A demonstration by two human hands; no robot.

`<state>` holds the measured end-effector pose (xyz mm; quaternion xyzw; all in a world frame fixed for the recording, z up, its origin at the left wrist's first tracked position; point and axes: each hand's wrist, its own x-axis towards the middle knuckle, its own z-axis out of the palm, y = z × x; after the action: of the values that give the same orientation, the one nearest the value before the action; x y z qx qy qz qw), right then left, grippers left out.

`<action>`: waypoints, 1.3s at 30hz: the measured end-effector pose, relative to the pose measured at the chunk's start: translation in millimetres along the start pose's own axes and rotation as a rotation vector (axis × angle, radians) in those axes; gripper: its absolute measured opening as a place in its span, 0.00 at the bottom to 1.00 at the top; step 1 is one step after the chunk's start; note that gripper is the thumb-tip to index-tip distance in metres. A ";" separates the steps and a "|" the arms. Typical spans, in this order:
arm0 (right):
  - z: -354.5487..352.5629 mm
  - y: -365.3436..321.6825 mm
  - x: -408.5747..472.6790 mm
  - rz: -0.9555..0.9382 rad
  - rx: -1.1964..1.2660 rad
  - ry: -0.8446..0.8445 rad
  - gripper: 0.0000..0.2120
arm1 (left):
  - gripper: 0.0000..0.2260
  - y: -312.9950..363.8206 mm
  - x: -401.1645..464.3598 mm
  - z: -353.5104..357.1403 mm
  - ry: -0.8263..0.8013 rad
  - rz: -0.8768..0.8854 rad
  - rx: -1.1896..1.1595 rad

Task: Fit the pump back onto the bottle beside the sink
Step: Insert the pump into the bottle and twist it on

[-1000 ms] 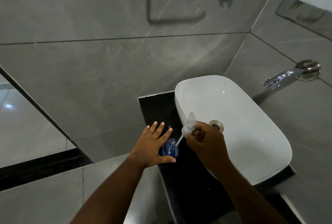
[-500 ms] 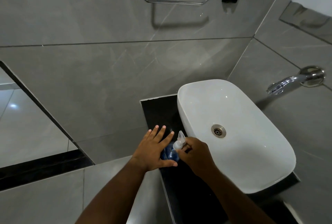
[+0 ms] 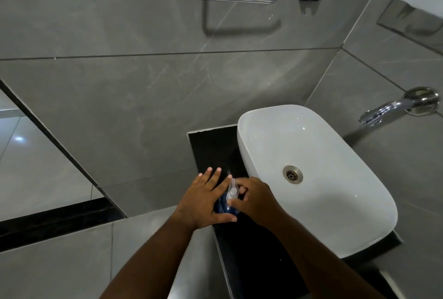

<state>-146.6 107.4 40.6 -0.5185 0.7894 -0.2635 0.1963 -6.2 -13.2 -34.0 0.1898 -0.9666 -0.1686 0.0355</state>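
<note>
On a black stone ledge (image 3: 211, 145) beside a white ceramic basin (image 3: 243, 152), the left hand (image 3: 203, 200) steadies a small blue bottle (image 3: 222, 205) with straight fingers. The right hand (image 3: 255, 200) pinches the clear plastic pump (image 3: 232, 191), apparently on the neck; tightening likely remains.

Grey wall tiles (image 3: 143, 95); black counter (image 3: 208, 145); chrome towel ring (image 3: 235, 0); wall tap (image 3: 393, 107).

Your bare forearms reach in from the lower edge and converge. Your left hand (image 3: 203, 199) is palm-down, with the fingers straight and fanned and the thumb stretched out toward your right. Your right hand (image 3: 255, 199) sits just beside it, fingers curled, thumb and fingertips pinching the pump (image 3: 232, 191).
</note>
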 end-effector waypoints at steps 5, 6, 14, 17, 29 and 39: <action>-0.7 0.0 4.1 0.070 -0.029 -0.006 0.13 | 0.45 1.1 0.2 -0.3 0.002 -0.002 0.011; -0.5 0.0 3.9 0.081 -0.023 -0.002 0.14 | 0.45 0.9 0.3 -0.4 0.001 -0.003 0.012; 3.2 4.1 -0.2 0.081 0.049 0.005 0.12 | 0.45 0.8 -1.1 0.4 0.004 -0.006 0.016; 4.3 4.1 -0.7 0.074 0.052 0.027 0.11 | 0.45 -0.2 -1.1 1.2 0.004 -0.008 0.014; 5.5 9.0 -1.1 0.066 0.169 -0.019 0.08 | 0.45 0.6 -0.5 3.9 0.020 -0.018 0.018; 6.1 7.0 -4.8 0.127 0.265 -0.076 0.10 | 0.45 0.3 -0.2 2.6 -0.001 -0.018 0.019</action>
<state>-146.2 112.8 31.7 -0.4466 0.7711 -0.3325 0.3088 -6.4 -12.0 -36.3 0.1990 -0.9664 -0.1599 0.0318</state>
